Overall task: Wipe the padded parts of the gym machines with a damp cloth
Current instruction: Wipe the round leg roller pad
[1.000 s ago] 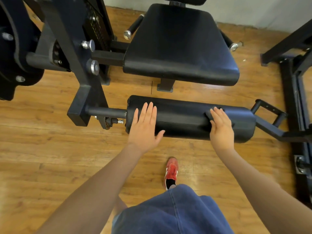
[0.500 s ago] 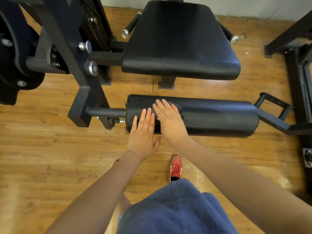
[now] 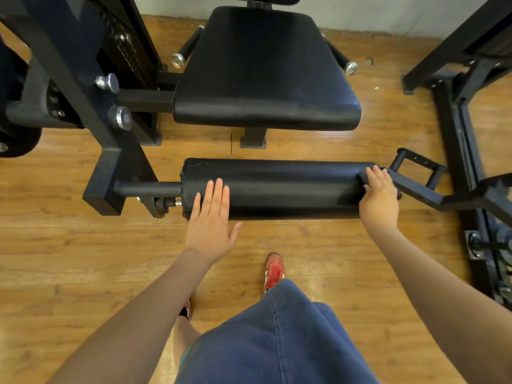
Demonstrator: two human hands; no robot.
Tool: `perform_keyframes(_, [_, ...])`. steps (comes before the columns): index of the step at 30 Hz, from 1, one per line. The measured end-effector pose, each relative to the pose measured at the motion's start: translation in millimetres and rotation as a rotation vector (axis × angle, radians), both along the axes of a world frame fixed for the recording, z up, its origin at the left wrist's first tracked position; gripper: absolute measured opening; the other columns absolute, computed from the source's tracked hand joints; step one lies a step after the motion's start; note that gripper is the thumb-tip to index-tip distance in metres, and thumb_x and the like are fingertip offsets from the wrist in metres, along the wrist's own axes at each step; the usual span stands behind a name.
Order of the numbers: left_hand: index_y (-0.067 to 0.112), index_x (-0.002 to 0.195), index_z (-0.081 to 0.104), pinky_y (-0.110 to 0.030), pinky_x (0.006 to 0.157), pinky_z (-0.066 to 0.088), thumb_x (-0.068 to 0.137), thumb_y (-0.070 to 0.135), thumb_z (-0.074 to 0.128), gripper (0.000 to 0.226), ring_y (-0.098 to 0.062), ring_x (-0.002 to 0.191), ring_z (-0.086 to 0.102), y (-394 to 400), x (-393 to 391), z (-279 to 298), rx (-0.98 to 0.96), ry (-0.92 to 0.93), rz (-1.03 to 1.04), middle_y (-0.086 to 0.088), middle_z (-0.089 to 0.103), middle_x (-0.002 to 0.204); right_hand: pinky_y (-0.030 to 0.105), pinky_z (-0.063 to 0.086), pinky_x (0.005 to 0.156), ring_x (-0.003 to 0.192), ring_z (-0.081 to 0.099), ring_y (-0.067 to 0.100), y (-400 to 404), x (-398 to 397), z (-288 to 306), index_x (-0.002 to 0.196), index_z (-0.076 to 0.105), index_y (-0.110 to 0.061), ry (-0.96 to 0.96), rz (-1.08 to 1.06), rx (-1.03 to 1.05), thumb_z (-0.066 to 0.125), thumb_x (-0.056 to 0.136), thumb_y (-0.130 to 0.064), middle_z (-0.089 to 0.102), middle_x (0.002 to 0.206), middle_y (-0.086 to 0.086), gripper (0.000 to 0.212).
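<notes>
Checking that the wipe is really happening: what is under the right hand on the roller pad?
The right hand presses a dark cloth onto the roller pad at its right end. Only the cloth's edge shows; the rest is covered.

- One view only, from a camera on the person's head, looking forward and steeply down.
- It sits near, about arm's reach above the left hand (image 3: pixel 212 217) and right hand (image 3: pixel 379 199).
- Wide angle: beyond the hands lies the seat (image 3: pixel 263 73), below them the floor (image 3: pixel 69 259).
- No second view shares the scene.
</notes>
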State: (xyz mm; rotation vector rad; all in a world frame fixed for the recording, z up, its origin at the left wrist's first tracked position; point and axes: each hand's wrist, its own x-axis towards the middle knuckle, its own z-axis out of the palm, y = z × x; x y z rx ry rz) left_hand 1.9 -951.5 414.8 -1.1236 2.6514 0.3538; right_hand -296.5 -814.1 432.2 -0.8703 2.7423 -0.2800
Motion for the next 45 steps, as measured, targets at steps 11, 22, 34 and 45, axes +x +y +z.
perform_keyframes(11, [0.008, 0.142, -0.023, -0.042, 0.118, -0.008, 0.100, 0.052, 0.032, 0.082, -0.028, 0.148, -0.018, 2.9, -5.1, 3.8, -0.013, -0.073, 0.011, -0.015, -0.017, 0.161, 0.035, 0.005, 0.116, 0.144, 0.012, 0.018, -105.3, 140.3, -1.2, 0.147, 0.025, -0.015, -0.078, 0.512, -0.058, 0.048, 0.094, -0.008, 0.020, 0.155, 0.003, 0.058])
perform_keyframes(22, [0.008, 0.151, -0.016, -0.042, 0.118, -0.009, 0.101, 0.051, 0.026, 0.079, -0.027, 0.147, -0.020, 0.6, -9.5, 8.3, -0.015, -0.146, 0.007, -0.013, -0.019, 0.160, 0.042, 0.025, 0.114, 0.138, 0.031, 0.025, -24.8, 14.8, -10.4, 0.139, 0.042, -0.008, 0.010, 0.394, -0.034, 0.048, 0.094, -0.004, 0.040, 0.146, 0.010, 0.046])
perform_keyframes(34, [0.007, 0.155, 0.000, -0.038, 0.119, -0.007, 0.103, 0.045, 0.025, 0.069, -0.025, 0.150, -0.008, -11.1, 1.5, -11.2, -0.177, 0.111, -0.079, -0.011, -0.002, 0.163, 0.043, 0.038, 0.101, 0.113, 0.053, 0.031, -50.2, 82.9, -20.0, 0.108, 0.062, -0.006, 0.243, 0.151, -0.317, 0.050, 0.087, 0.003, 0.062, 0.110, 0.012, 0.025])
perform_keyframes(45, [0.000, 0.133, 0.055, -0.046, 0.111, 0.033, 0.091, 0.049, 0.032, 0.069, -0.031, 0.129, 0.051, -23.2, -29.6, -75.3, -0.564, 0.517, -0.020, -0.017, 0.057, 0.135, 0.042, 0.044, 0.094, 0.103, 0.063, 0.030, -65.5, 111.9, -75.6, 0.102, 0.068, -0.004, 0.645, 0.227, -0.693, 0.062, 0.081, -0.003, 0.070, 0.103, 0.012, 0.021])
